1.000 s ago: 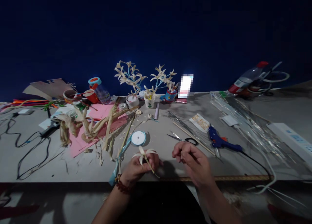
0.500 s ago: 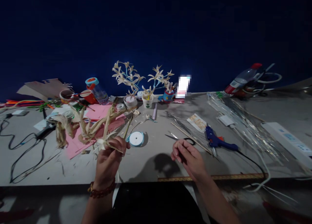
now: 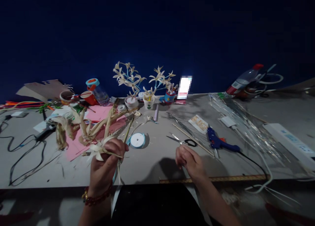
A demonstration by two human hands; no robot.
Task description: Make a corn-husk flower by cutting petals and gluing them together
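Observation:
My left hand (image 3: 105, 162) is closed around a pale flower (image 3: 97, 149) that looks made of dried corn husk. Its petals stick out to the left of the fingers, and thin strips hang below the hand. My right hand (image 3: 190, 162) is raised over the front of the table with its fingers curled and pressed together; whatever they may hold is hidden. Just beyond it lie scissors (image 3: 183, 141) with black handles. A spool of light-blue tape (image 3: 137, 140) sits to the right of my left hand. Dried husks (image 3: 86, 129) spread over pink paper (image 3: 72, 150) at the left.
A blue glue gun (image 3: 221, 142) lies at the right with its cord. Near it are thin wires (image 3: 182, 122), a wooden stick (image 3: 192, 139), plastic-wrapped strips (image 3: 248, 127) and a power strip (image 3: 290, 140). Finished flower branches (image 3: 130, 76) stand in cups at the back. A ruler (image 3: 221, 179) lies along the front edge.
My left hand has shifted a little left and down with the flower, turning so more petals show. The right hand's fingers have curled in more, and it sits slightly lower.

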